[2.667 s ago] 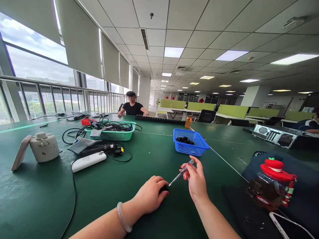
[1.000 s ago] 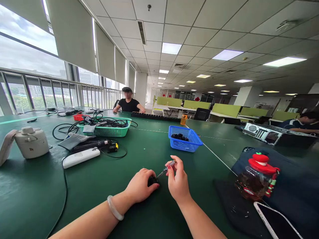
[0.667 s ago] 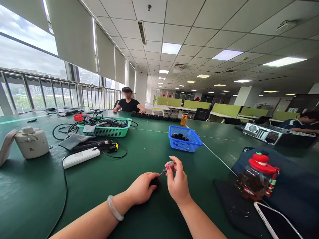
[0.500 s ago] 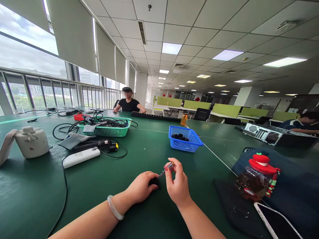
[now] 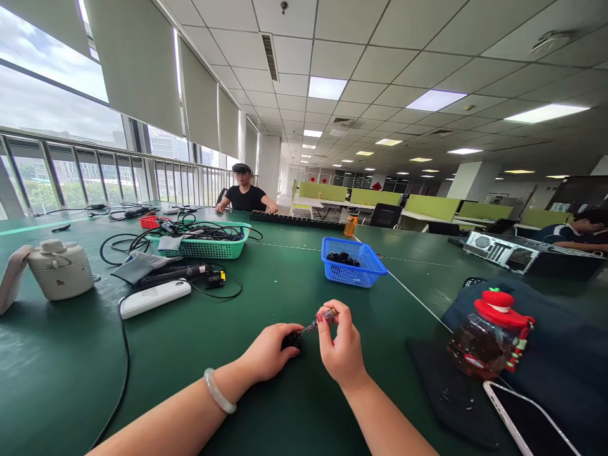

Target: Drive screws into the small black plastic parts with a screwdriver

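Observation:
A small black part (image 5: 291,341) rests on the green table, gripped between the thumb and fingers of my left hand (image 5: 270,352), which has a pale bangle at the wrist. My right hand (image 5: 341,348) pinches a small screwdriver with a clear handle (image 5: 327,315). The tool slants down to the left, and its tip meets the top of the black part. Exactly where the tip sits is too small to tell. Beyond my hands stands a blue basket (image 5: 354,273) holding black pieces.
A green basket (image 5: 213,249) of cables, a white power bank (image 5: 156,299) and a beige jug (image 5: 64,272) are at left. At right are a red-lidded jar (image 5: 484,345), a phone (image 5: 527,418) and a metal case (image 5: 503,250). A person (image 5: 244,196) sits across the table.
The screwdriver leans over a little further, its handle slightly lower to the right. My right hand has shifted slightly right; my left hand keeps its hold on the black part.

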{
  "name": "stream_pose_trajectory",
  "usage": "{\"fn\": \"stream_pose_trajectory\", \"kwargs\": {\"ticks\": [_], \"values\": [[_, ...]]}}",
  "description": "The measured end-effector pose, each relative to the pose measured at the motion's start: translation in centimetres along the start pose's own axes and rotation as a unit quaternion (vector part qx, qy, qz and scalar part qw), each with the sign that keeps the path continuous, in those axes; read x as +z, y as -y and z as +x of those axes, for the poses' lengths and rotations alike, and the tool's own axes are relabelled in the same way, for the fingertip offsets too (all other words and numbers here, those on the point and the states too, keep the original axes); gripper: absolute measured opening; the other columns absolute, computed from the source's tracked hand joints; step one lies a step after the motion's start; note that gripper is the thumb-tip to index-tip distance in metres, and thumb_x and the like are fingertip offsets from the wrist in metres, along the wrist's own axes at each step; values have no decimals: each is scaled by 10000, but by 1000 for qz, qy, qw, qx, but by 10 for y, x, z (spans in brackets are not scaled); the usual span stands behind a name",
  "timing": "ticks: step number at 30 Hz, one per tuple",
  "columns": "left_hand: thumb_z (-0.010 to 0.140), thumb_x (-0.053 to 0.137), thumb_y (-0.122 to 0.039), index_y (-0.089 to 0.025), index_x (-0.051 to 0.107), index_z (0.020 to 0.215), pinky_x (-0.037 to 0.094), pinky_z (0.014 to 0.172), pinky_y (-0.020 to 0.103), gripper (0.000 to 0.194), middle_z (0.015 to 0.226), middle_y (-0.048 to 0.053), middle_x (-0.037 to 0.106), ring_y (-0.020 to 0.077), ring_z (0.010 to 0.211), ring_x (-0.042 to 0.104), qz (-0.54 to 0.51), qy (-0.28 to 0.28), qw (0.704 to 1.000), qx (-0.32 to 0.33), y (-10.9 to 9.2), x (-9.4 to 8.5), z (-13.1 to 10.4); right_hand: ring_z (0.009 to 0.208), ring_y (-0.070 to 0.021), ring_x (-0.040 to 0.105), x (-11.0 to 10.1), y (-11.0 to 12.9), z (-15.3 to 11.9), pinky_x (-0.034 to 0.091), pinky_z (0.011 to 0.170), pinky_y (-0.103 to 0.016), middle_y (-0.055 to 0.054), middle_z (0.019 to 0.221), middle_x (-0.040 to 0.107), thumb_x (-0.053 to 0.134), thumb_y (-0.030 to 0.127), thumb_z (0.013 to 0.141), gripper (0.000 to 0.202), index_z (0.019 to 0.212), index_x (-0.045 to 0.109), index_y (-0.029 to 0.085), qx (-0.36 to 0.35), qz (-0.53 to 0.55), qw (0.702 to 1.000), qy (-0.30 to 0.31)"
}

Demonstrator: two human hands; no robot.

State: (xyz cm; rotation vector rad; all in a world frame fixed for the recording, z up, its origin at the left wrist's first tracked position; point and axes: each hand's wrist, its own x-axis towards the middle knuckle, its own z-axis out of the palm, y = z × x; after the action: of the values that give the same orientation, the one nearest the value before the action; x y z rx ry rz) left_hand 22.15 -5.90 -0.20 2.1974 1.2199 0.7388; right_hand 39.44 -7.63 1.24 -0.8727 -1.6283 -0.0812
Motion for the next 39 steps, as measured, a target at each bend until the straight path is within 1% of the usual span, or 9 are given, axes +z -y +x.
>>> {"fn": "stream_pose_trajectory", "kwargs": {"ticks": [11, 17, 23, 26, 28, 31, 34, 37, 39], "values": [[761, 602, -203, -235, 662, 1102, 429, 929, 292, 348, 1094, 23, 690, 204, 1008, 607, -2, -8, 1000, 3, 0, 2, 1, 615, -144, 563, 0, 8, -1, 489, 597, -269, -11, 742, 570, 435, 122, 885, 163, 1024, 451, 205, -87, -34, 994, 49], [816, 492, -177, -189, 672, 857, 455, 795, 269, 185, 889, 9, 700, 167, 822, 607, 1, -18, 999, 45, 0, 3, 1, 583, -139, 529, 5, 22, -2, 448, 568, -258, -4, 728, 560, 415, 92, 847, 150, 918, 442, 222, -148, -32, 983, 102], [785, 458, -124, -170, 624, 733, 455, 720, 257, 180, 823, 16, 680, 153, 756, 581, 16, -19, 997, 66, 2, 6, 3, 605, -149, 542, 12, 25, -7, 443, 581, -258, -6, 724, 574, 394, 79, 805, 166, 848, 433, 234, -140, 2, 982, 124], [777, 462, -119, -173, 651, 775, 469, 760, 265, 196, 853, 21, 693, 161, 793, 603, 16, -10, 997, 70, -2, 5, 2, 568, -146, 527, 12, 23, -9, 422, 565, -254, 8, 680, 569, 404, 75, 793, 166, 842, 438, 230, -129, 6, 980, 152], [771, 493, -145, -179, 678, 885, 472, 831, 280, 220, 954, 33, 705, 180, 880, 622, 11, -8, 998, 62, -5, 2, 2, 527, -140, 505, 13, 24, -10, 394, 536, -250, 23, 630, 549, 404, 78, 782, 166, 841, 446, 227, -138, 5, 975, 176], [743, 568, -218, -186, 662, 1075, 449, 930, 298, 346, 1102, 47, 686, 209, 1005, 615, 16, 5, 999, 41, -5, -1, 2, 520, -148, 522, 15, 28, -13, 368, 521, -259, 21, 618, 579, 411, 89, 744, 213, 901, 492, 209, -182, -11, 960, 212], [731, 554, -213, -199, 653, 1115, 431, 970, 303, 397, 1137, 41, 676, 207, 1049, 603, 31, 31, 999, 15, -1, -1, 5, 540, -157, 556, 19, 35, -17, 357, 516, -268, 12, 656, 634, 472, 128, 706, 224, 904, 544, 201, -223, -44, 936, 270], [739, 490, -173, -210, 653, 1117, 421, 983, 308, 413, 1167, 34, 663, 196, 1079, 588, 38, 37, 999, -13, 3, 1, 8, 529, -156, 564, 24, 41, -21, 326, 487, -272, 10, 649, 645, 551, 224, 731, 82, 809, 570, 206, -235, -87, 920, 302], [739, 484, -174, -221, 651, 1110, 420, 982, 311, 409, 1164, 22, 663, 190, 1077, 583, 39, 28, 999, -13, 4, 2, 8, 495, -156, 546, 26, 43, -23, 301, 468, -279, 1, 599, 625, 562, 361, 780, 167, 728, 561, 202, -235, -112, 921, 289]]}}
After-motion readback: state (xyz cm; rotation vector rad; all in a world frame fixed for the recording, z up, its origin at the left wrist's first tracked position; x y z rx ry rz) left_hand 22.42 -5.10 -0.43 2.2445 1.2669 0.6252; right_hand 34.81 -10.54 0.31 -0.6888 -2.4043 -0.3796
